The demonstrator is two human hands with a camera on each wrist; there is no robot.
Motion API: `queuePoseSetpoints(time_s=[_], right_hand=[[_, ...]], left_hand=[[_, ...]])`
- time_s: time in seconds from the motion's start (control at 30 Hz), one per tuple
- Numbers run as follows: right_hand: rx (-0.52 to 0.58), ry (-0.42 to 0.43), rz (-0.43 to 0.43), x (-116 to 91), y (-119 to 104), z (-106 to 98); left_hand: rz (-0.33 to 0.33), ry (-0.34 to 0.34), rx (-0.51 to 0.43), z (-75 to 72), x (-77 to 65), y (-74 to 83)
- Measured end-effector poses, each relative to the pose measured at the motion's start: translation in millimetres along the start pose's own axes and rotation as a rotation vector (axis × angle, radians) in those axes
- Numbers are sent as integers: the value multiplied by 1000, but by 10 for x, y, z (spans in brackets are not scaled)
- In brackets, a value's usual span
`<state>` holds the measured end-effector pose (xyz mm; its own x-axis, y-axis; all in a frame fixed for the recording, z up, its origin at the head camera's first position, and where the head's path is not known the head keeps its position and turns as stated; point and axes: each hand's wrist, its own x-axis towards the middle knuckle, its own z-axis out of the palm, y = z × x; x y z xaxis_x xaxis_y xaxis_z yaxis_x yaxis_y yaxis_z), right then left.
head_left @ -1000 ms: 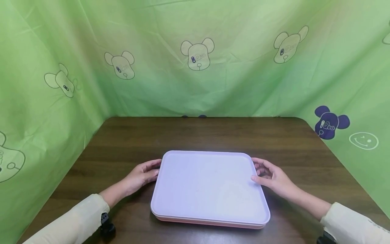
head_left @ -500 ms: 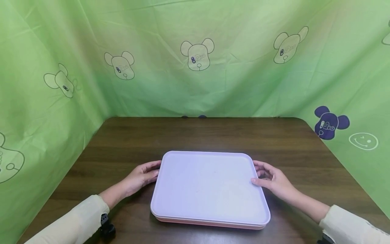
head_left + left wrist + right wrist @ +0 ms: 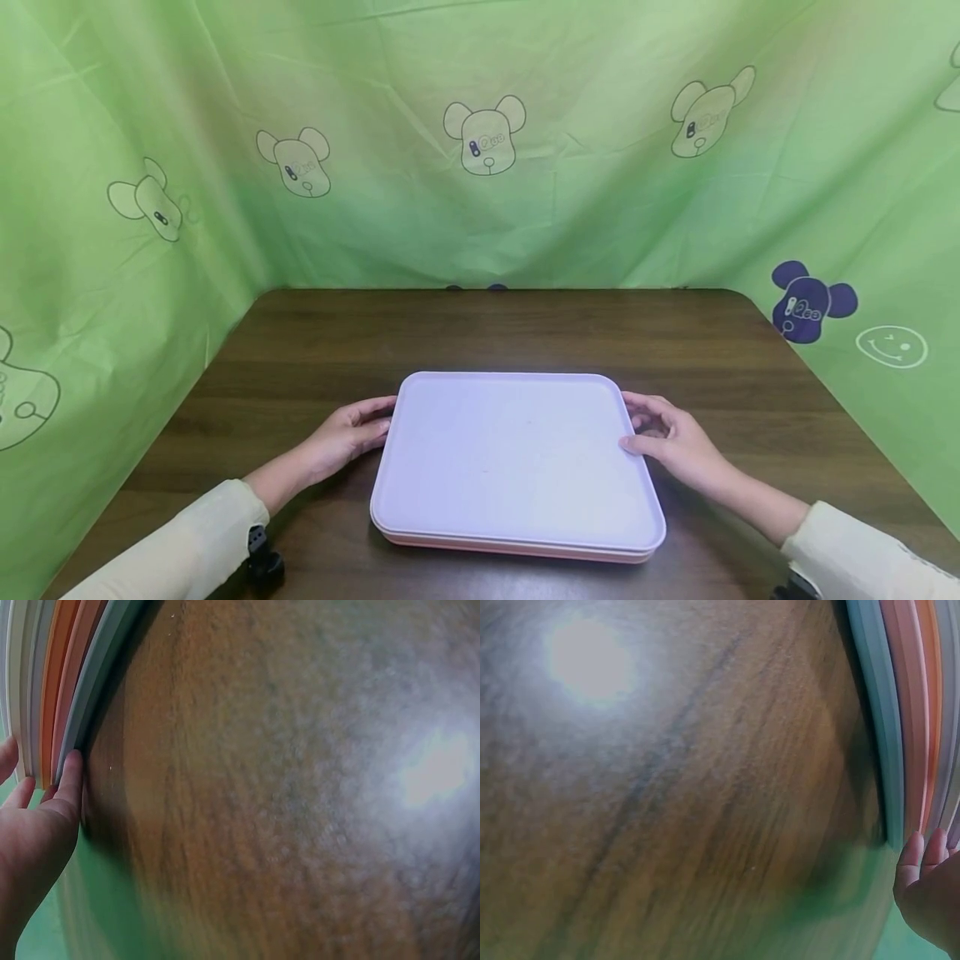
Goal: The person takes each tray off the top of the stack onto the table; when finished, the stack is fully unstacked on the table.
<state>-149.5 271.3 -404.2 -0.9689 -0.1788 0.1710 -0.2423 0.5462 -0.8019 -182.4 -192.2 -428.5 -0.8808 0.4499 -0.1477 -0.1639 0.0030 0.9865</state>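
A stack of rectangular trays lies on the table, its pale lavender top tray (image 3: 510,458) facing up. From the side, the wrist views reveal a teal tray (image 3: 880,712) at the bottom, then a pink tray (image 3: 907,712), an orange tray (image 3: 56,675) and paler ones above. Against the stack's left side rests my left hand (image 3: 341,437), fingertips touching the edges and fingers fairly straight. My right hand (image 3: 678,442) touches the right side, with its thumb over the top tray's rim and its other fingers along the edges. The fingertips' far sides are partly hidden.
The dark wooden table (image 3: 480,329) extends behind the stack and to both sides. A green curtain (image 3: 585,208) printed with bear heads surrounds its back and sides. A black device (image 3: 264,558) sits at the left cuff. Bright light glare shows on the tabletop.
The right hand has shifted very slightly along the tray's side, its thumb still at the rim. The left hand and the stack have stayed in place.
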Motion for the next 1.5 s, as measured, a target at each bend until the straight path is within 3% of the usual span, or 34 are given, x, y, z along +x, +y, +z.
queuePoseSetpoints(time_s=[0.5,0.9,1.27,1.5], right_hand=[[226,-42,72,82,-95,-107],[432,-157,191,152,-102,-214],[366,-176,217,190,-75,-224],[327,-114,235,245,-84,-179]], left_hand=[[15,-1,-14,13,-18,5],[22,-7,-17,3,-16,6],[21,-4,-6,15,-18,8],[30,-13,-15,17,-12,13]])
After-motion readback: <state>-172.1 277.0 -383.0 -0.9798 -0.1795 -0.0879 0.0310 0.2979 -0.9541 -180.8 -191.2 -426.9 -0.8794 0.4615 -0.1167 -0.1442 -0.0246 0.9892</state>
